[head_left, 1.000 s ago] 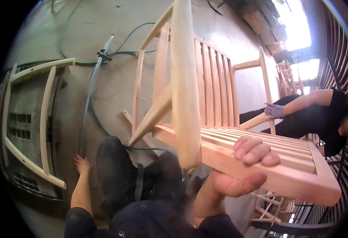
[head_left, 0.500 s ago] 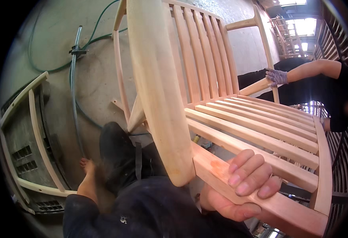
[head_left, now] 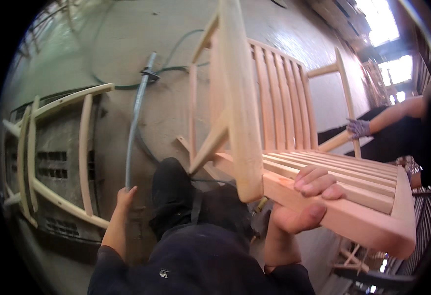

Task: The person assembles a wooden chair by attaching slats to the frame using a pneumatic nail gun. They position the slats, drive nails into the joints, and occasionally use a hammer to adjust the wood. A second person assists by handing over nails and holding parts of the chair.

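Observation:
A slatted wooden chair (head_left: 284,70) stands tilted in front of me, with pale bare wood. My right hand (head_left: 311,199) wraps round its side seat rail (head_left: 368,223), fingers over the top and thumb on the near face. An armrest (head_left: 240,108) slopes down to the left of that hand. To the left, my left hand (head_left: 126,194) closes round the lower end of a long metal bar clamp (head_left: 139,101). Near the clamp's upper end sits a dark sliding jaw (head_left: 149,75). A co-worker's gloved hand (head_left: 359,129) holds the chair's far side.
Another pale wooden frame (head_left: 86,147) rests on a dark low platform (head_left: 63,184) at the left. A green hose (head_left: 176,49) runs over the concrete floor (head_left: 122,29). The co-worker's arm (head_left: 397,114) reaches in from the right, by wooden racks.
My view has shifted, and the chair, the clamp and the left frame appear farther right and lower or smaller. Both my hands keep their holds; the co-worker's gloved hand stays on the chair.

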The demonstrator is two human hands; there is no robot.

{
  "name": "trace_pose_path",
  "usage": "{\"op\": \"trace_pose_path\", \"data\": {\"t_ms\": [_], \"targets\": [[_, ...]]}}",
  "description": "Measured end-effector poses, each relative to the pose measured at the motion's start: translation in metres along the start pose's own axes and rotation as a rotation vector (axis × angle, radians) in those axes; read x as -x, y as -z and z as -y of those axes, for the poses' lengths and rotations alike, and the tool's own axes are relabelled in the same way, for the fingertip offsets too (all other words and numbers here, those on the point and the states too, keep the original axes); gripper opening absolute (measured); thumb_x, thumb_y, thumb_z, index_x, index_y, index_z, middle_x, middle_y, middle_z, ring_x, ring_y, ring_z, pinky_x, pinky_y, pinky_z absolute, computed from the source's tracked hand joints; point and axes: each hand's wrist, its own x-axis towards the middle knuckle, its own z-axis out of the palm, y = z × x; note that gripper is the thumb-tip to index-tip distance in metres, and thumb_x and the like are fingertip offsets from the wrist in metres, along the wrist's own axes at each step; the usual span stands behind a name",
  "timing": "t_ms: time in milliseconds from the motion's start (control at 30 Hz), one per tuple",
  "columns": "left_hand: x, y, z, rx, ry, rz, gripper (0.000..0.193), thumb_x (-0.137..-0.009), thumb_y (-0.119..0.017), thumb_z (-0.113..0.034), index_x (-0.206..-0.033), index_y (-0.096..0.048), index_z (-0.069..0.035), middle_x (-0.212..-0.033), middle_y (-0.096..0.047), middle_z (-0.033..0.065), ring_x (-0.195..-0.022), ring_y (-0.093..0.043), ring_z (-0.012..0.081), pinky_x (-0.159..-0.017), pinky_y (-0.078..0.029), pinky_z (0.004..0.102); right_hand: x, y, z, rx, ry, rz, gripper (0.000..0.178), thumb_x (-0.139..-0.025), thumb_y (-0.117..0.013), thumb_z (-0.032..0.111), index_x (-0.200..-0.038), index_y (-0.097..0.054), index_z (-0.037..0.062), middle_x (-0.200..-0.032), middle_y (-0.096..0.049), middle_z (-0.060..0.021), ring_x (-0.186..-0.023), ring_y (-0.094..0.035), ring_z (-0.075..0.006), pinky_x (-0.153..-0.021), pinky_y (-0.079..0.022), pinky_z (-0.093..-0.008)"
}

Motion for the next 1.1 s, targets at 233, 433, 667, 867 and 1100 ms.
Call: {"op": "trace_pose_path", "data": {"t_ms": [233,433,667,867,1100], "targets": [[0.128,0.053,-0.074,0.065,-0.031,-0.082,0.041,-0.085,-0.08,-0.036,-0.075,-0.063,0.0,-0.061,-0.059,0.007,-0.053,-0.061,0.0189,-0.05,-0.049,0.0369,-0.005,-0.011,0.006,0.061,0.007,-0.085,0.024,-0.09,-0.063,0.017,-0.094,-0.048,-0.0004,-0.071,-0.054,-0.0104,-0.065,-0.055,-0.0208,-0.065,-0.047,-0.031],[0.24,0.096,-0.128,0.139,-0.117,-0.125,0.029,-0.086,-0.075,-0.026,-0.078,-0.065,0.0,-0.064,-0.059,0.0024,-0.056,-0.057,0.0133,-0.05,-0.044,0.0338,0.01,0.0,-0.011,0.116,-0.045,-0.225,0.02,-0.094,-0.065,0.014,-0.095,-0.058,-0.0046,-0.078,-0.061,-0.0102,-0.07,-0.06,-0.0186,-0.067,-0.051,-0.0314],[0.299,0.162,-0.191,-0.118,-0.421,-0.414,0.032,-0.084,-0.075,-0.02,-0.099,-0.066,0.008,-0.08,-0.068,0.0129,-0.076,-0.063,0.0208,-0.071,-0.051,0.0376,0.006,-0.003,0.007,-0.059,-0.156,-0.171,0.047,-0.088,-0.081,0.017,-0.117,-0.05,-0.0032,-0.1,-0.061,-0.0077,-0.084,-0.059,-0.0117,-0.072,-0.049,-0.0265],[0.3,0.182,-0.266,0.183,-0.53,-0.178,0.035,-0.083,-0.087,-0.024,-0.087,-0.058,-0.006,-0.066,-0.054,-0.0034,-0.046,-0.047,0.0051,-0.04,-0.036,0.0238,0.006,0.007,0.008,0.065,-0.125,-0.082,0.021,-0.087,-0.077,0.01,-0.094,-0.06,-0.0009,-0.082,-0.061,-0.0058,-0.071,-0.06,-0.0128,-0.06,-0.047,-0.0283],[0.286,0.162,-0.362,0.266,-0.471,0.287,0.033,-0.076,-0.089,-0.01,-0.083,-0.057,-0.007,-0.062,-0.053,-0.003,-0.045,-0.05,0.0072,-0.04,-0.038,0.0239,0.01,-0.004,0.01,-0.13,-0.194,-0.164,0.02,-0.087,-0.068,0.003,-0.1,-0.053,0.0025,-0.079,-0.058,-0.0086,-0.069,-0.056,-0.0158,-0.064,-0.045,-0.029]]}}
